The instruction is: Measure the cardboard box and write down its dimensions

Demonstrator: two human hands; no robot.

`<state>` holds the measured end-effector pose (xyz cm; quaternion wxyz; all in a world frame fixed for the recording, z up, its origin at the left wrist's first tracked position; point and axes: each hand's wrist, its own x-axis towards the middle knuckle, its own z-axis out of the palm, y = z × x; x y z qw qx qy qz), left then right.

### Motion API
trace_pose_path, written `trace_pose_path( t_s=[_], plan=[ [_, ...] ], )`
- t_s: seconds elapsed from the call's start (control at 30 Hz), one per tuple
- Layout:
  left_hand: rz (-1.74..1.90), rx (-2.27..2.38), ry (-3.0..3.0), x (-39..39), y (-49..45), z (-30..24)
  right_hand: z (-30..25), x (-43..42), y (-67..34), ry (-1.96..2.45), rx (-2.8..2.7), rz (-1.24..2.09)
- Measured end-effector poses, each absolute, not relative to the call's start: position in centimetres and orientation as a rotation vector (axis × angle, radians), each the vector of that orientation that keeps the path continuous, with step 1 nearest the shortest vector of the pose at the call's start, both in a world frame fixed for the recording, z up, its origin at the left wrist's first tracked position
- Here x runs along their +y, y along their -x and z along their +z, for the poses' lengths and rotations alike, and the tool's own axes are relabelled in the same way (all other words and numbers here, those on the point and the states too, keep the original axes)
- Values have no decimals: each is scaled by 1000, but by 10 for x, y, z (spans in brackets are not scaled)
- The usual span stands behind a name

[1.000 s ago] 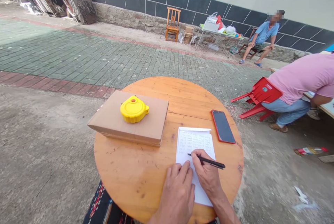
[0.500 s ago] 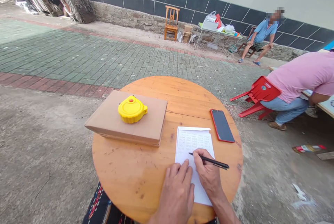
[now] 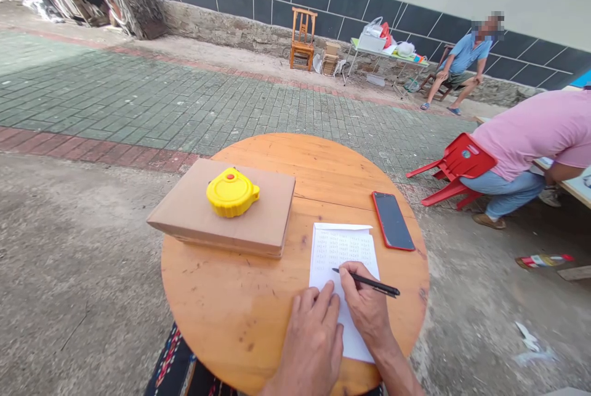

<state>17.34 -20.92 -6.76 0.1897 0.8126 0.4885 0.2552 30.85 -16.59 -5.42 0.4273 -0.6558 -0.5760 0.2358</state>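
A white sheet of paper [image 3: 341, 248] with rows of small handwriting lies on the round wooden table [image 3: 217, 316]. My right hand [image 3: 367, 310] pinches a black pen [image 3: 376, 286], its tip at the lowest written row. Flat on the paper's left edge rests my left hand [image 3: 314, 337], fingers stretched out and partly on the wood. Right of the sheet lies a phone [image 3: 393, 222] with a red edge. To the left, a yellow tape measure [image 3: 232, 194] sits on top of a closed brown cardboard box [image 3: 272, 211].
At the right a person in a pink shirt [image 3: 530, 125] sits on a red plastic chair [image 3: 468, 159]. Another person in blue [image 3: 466, 54] sits by the wall. A wooden chair [image 3: 302, 39] and a folding table [image 3: 392, 57] with bags stand behind. A bottle [image 3: 545, 260] lies on the ground.
The pen, in my right hand, has shifted very slightly left along the bottom row. The whole view has moved a little; my left hand stays in place on the paper.
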Motion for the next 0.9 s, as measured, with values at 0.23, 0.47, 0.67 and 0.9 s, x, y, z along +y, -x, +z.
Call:
trace_pose_path(
  t_s=[0.23,0.47,0.67,0.9],
  plan=[
    [724,1374,-2293,-210,-174,-68,-55,-167,-310,1631,-1453,610],
    [722,1368,-2268,-210,-173,-69,-54,-167,-310,1639,-1445,610],
    [718,1356,-2259,-210,-173,-67,-54,-167,-310,1629,-1463,579],
    [702,1359,-2280,-210,-172,-66,-59,-169,-312,1651,-1328,584]
  ],
)
